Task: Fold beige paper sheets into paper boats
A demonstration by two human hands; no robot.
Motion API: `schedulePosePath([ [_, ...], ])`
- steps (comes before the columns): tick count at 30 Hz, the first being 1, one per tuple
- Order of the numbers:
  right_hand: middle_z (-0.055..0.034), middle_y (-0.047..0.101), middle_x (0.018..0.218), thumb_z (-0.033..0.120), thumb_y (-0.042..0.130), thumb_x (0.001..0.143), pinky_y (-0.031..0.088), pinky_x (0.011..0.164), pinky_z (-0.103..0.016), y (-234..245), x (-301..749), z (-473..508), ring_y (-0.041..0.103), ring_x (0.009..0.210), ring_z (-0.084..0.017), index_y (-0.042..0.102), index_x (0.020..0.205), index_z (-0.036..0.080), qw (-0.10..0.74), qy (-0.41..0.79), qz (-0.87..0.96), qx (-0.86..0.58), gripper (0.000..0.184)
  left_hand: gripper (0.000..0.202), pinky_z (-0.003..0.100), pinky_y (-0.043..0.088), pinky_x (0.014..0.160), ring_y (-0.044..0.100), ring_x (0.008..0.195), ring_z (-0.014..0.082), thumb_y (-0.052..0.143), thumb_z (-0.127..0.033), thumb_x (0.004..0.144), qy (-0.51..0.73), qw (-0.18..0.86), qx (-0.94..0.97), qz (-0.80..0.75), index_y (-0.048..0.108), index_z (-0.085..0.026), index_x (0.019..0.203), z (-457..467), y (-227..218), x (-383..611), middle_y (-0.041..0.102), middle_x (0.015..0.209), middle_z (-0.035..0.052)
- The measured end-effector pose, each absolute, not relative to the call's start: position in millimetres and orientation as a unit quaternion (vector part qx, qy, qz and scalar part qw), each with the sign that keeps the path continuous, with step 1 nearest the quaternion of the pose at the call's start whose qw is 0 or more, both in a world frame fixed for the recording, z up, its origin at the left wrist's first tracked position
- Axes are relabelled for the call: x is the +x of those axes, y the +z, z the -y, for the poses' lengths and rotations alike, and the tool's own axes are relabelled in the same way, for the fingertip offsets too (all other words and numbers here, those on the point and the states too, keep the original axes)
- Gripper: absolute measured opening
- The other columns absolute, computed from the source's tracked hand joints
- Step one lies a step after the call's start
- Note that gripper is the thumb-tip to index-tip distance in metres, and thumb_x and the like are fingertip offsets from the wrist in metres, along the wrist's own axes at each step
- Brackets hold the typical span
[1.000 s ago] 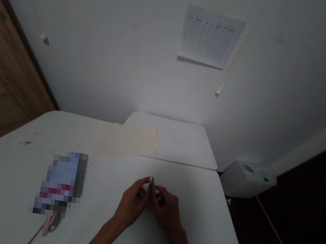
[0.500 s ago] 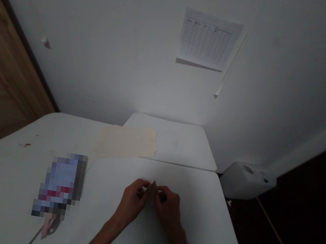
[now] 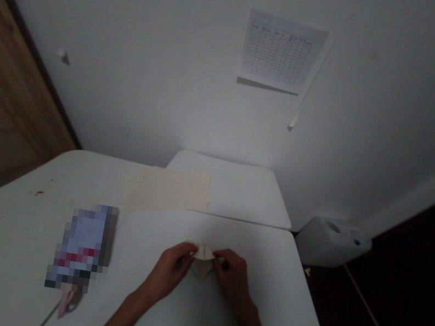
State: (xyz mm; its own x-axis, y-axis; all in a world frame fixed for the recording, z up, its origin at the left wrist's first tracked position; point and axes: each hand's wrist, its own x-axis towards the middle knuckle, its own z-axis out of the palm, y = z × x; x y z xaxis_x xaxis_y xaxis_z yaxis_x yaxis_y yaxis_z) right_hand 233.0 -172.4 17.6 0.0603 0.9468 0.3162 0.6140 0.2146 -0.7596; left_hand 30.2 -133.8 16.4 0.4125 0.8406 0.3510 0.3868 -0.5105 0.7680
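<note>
**Head view (the only view)**

- **Item 1: small folded paper (image 3: 202, 263).** Cream in colour, it is sitting low over the white table (image 3: 21, 241), directly between your hands and towards the table's right side. I cannot tell whether it is touching the surface.
- **Grip.** You are pinching its upper left corner with your left hand (image 3: 171, 269) and its upper right corner with your right hand (image 3: 234, 278). Both grips are narrow, with thumb and fingertips closed on the paper.
- **Progress.** The piece is showing a flat top edge and a pointed lower tip (so creases are already in it, though the dim light is hiding how many). By that reading some folding is done and you are holding the piece spread between the hands. Nothing is marking it as finished.
- **Item 2: cream folder (image 3: 171, 191).** It is lying flat at the far edge, well apart from your hands.
- **Item 3: pixelated object (image 3: 82, 246).** It is lying to your left and you are not touching it.
- **Item 4: printed chart (image 3: 279, 54).** It is hanging on the wall.
- **Item 5: white container (image 3: 332, 240).** It is standing on the floor to the right.
</note>
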Motion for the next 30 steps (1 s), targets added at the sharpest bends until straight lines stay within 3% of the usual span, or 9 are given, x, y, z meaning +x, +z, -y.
schedulePosePath([
  [3,-0.0031,0.072,0.09,0.02,0.055,0.084,0.051,0.069,-0.026,18,233,174,0.064,0.067,-0.014,0.071,0.096,0.021,0.421,0.2,0.683,-0.563,0.02,0.026,0.035,0.052,0.091,0.065,0.102,0.0198,0.048,-0.021,0.091,0.373,0.272,0.804,-0.375,0.063,-0.021,0.112,137,13,29,0.068,0.112,0.0075],
  [9,-0.0048,0.071,0.103,0.013,0.054,0.085,0.052,0.088,-0.032,8,235,178,0.066,0.093,-0.018,0.071,0.102,0.024,0.42,0.157,0.729,-0.516,0.027,0.034,0.038,0.051,0.096,0.061,0.112,0.0193,0.043,-0.018,0.094,0.346,0.206,0.859,-0.315,0.06,-0.025,0.122,140,9,24,0.065,0.123,0.0071],
  [18,-0.0045,0.07,0.111,0.014,0.052,0.091,0.051,0.088,-0.033,13,238,183,0.063,0.098,-0.018,0.07,0.106,0.025,0.362,0.118,0.787,-0.486,0.025,0.044,0.041,0.048,0.101,0.056,0.12,0.0199,0.042,-0.006,0.089,0.279,0.15,0.903,-0.29,0.058,-0.025,0.125,144,9,14,0.059,0.132,0.0068],
  [27,-0.0044,0.067,0.116,0.01,0.053,0.085,0.051,0.085,-0.032,19,235,186,0.06,0.095,-0.019,0.068,0.108,0.025,0.323,0.099,0.817,-0.467,0.031,0.055,0.042,0.047,0.102,0.054,0.123,0.0201,0.04,0.003,0.081,0.247,0.142,0.918,-0.276,0.057,-0.023,0.127,147,7,15,0.059,0.132,0.007],
  [30,-0.0038,0.067,0.117,0.009,0.054,0.083,0.05,0.086,-0.032,22,235,187,0.06,0.094,-0.019,0.068,0.107,0.025,0.316,0.095,0.82,-0.468,0.031,0.048,0.043,0.049,0.101,0.055,0.121,0.022,0.042,-0.002,0.085,0.262,0.125,0.913,-0.286,0.057,-0.022,0.126,148,6,16,0.061,0.129,0.0082],
])
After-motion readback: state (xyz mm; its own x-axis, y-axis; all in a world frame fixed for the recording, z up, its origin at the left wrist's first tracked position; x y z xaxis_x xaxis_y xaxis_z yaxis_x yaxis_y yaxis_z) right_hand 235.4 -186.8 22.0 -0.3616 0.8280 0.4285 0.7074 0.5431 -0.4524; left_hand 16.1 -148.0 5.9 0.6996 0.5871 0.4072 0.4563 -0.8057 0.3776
